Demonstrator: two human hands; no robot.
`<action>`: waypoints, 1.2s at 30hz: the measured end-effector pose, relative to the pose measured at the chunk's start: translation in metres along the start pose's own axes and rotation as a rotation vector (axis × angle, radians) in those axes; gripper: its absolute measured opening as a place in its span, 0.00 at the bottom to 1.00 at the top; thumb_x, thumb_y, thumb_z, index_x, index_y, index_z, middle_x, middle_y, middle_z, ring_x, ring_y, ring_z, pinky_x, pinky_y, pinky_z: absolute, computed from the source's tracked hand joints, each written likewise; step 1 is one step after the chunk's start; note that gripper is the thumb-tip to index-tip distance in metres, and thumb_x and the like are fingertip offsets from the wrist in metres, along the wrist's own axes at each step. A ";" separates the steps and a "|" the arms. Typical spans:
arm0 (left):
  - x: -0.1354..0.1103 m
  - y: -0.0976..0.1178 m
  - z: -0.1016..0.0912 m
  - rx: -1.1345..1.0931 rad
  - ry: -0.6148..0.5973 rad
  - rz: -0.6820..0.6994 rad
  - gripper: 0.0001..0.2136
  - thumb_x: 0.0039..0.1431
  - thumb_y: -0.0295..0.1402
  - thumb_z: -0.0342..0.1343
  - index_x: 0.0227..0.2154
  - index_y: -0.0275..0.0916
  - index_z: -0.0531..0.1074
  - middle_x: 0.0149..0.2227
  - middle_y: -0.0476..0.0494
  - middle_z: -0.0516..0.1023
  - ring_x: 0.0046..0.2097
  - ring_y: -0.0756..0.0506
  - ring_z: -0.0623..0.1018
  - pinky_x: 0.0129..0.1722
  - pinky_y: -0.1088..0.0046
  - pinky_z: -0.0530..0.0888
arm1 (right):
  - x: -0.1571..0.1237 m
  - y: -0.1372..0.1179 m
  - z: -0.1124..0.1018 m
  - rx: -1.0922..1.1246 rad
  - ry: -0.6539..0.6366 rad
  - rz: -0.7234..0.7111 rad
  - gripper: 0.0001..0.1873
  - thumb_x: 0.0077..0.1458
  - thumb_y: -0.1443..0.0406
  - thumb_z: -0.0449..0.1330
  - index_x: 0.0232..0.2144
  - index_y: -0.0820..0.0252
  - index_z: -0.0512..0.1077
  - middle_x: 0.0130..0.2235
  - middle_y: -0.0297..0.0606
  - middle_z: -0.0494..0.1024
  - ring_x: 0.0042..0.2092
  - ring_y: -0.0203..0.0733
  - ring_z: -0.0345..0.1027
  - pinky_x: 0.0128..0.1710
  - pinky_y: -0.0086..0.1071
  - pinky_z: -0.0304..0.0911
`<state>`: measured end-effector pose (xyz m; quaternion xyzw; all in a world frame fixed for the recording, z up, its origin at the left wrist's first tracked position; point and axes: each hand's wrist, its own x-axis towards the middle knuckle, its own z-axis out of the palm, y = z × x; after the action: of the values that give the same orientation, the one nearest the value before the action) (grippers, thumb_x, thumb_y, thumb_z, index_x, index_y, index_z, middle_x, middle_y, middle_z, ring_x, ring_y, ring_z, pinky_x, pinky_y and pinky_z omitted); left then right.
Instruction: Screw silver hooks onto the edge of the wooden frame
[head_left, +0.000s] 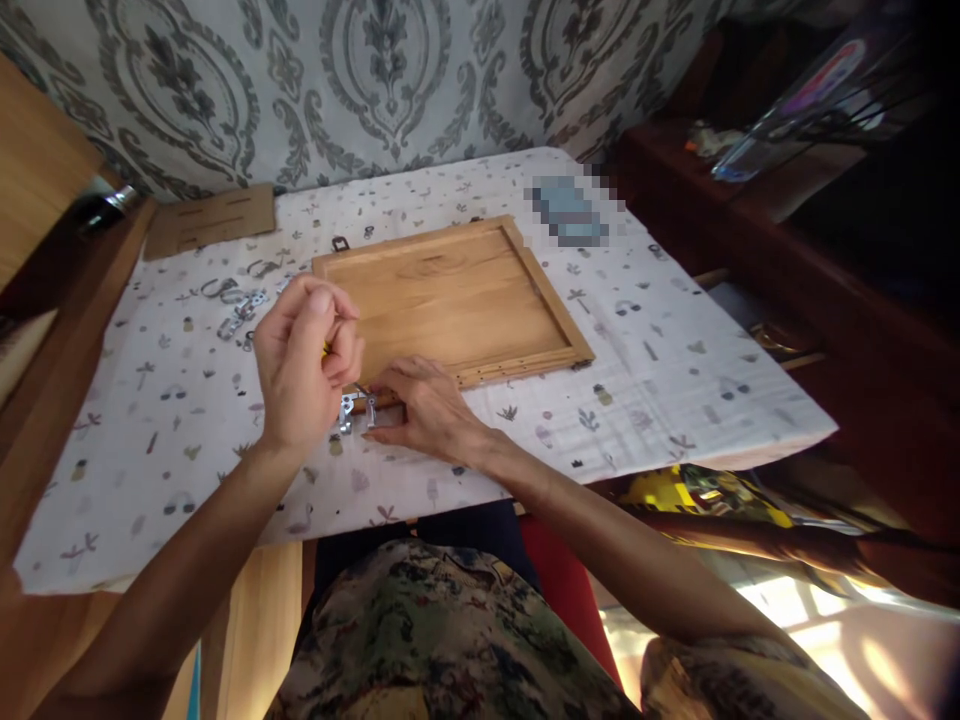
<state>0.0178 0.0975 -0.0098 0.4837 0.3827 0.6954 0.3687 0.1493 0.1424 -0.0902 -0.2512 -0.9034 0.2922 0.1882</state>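
Note:
A framed wooden door panel (442, 290) lies flat on the cloth-covered table. At its near left corner sits a silver metal hinge (346, 412). My right hand (431, 405) rests there, its fingers and thumb closed around the hinge's side against the panel edge. Above the same corner my left hand (304, 355) is closed in a fist around a screwdriver. Only a bit of its yellow handle (326, 349) shows, and a thin dark shaft tip reaches down near the hinge. The fingers hide most of the tool.
Several loose metal hinges (244, 312) lie left of the panel. A cardboard piece (214, 220) is at the back left, and a blurred-out flat item (568, 210) at the back right. The patterned tablecloth (600, 440) ends close to my body; dark furniture (750, 260) stands at the right.

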 end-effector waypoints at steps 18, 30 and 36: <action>-0.005 0.001 0.003 -0.021 0.056 -0.032 0.13 0.68 0.32 0.52 0.26 0.41 0.71 0.13 0.59 0.47 0.16 0.55 0.43 0.16 0.76 0.47 | 0.000 0.001 0.001 -0.036 -0.011 0.008 0.27 0.50 0.53 0.73 0.47 0.64 0.76 0.46 0.45 0.78 0.50 0.51 0.67 0.49 0.40 0.57; -0.003 0.000 0.003 0.012 0.022 -0.064 0.12 0.66 0.35 0.56 0.26 0.42 0.70 0.14 0.59 0.47 0.16 0.55 0.43 0.16 0.75 0.46 | 0.000 0.000 0.000 -0.026 -0.015 0.015 0.27 0.50 0.54 0.74 0.47 0.64 0.77 0.46 0.45 0.77 0.50 0.51 0.67 0.49 0.41 0.57; -0.002 0.001 -0.002 0.021 -0.076 -0.099 0.12 0.66 0.38 0.58 0.27 0.42 0.71 0.14 0.60 0.46 0.15 0.56 0.43 0.16 0.77 0.48 | -0.002 0.000 -0.001 -0.020 0.009 -0.005 0.25 0.50 0.55 0.73 0.47 0.63 0.77 0.46 0.45 0.77 0.50 0.51 0.66 0.50 0.41 0.58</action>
<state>0.0160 0.0954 -0.0103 0.4942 0.3990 0.6534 0.4119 0.1510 0.1419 -0.0902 -0.2519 -0.9061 0.2815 0.1906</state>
